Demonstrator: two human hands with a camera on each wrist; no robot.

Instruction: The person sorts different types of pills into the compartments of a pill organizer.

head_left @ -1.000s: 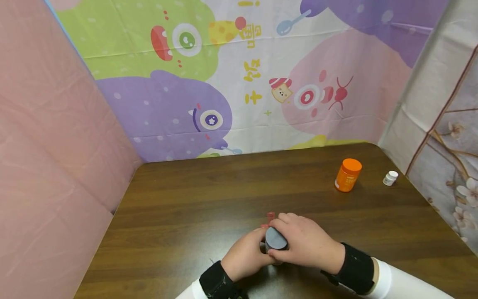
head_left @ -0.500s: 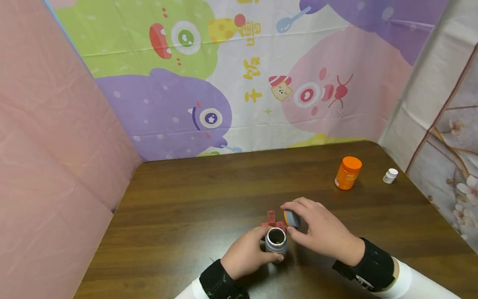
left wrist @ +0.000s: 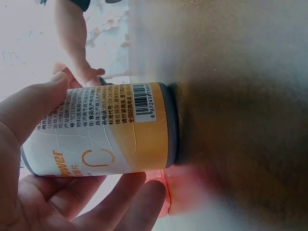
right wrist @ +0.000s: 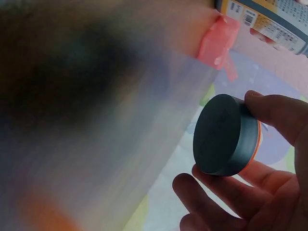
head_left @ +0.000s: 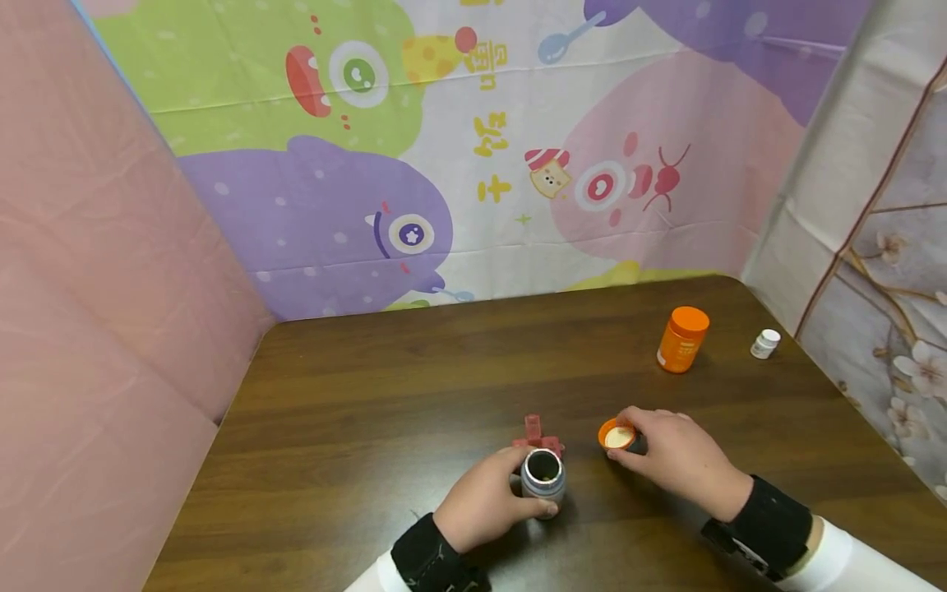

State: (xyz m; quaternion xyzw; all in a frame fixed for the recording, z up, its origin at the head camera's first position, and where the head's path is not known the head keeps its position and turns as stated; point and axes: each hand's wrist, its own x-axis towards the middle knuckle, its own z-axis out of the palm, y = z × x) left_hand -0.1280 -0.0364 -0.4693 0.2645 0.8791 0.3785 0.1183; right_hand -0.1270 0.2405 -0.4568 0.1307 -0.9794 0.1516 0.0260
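My left hand (head_left: 484, 500) grips a grey bottle (head_left: 543, 485) that stands upright with its mouth uncovered. Something small and yellowish shows inside, too dim to name. In the left wrist view the bottle's label (left wrist: 91, 130) is white and orange with printed text and a barcode. To its right, my right hand (head_left: 684, 460) pinches the bottle's lid (right wrist: 224, 134) by the rim, between thumb and fingers. The lid is dark grey outside; in the head view its orange-edged, pale inner side faces up. Just behind the bottle lie several translucent red pieces (head_left: 534, 429), partly hidden by it.
An orange jar (head_left: 682, 339) with an orange cap stands at the back right of the brown wooden table (head_left: 370, 395). Nearer the right edge is a small white bottle (head_left: 765, 344). A patterned cloth (head_left: 510, 247) hangs behind the table, and pink cloth (head_left: 111, 329) hangs at the left.
My right hand has lifted the lid off the bottle, carried it to the right and turned its inner side up. My left hand keeps holding the bottle in place.
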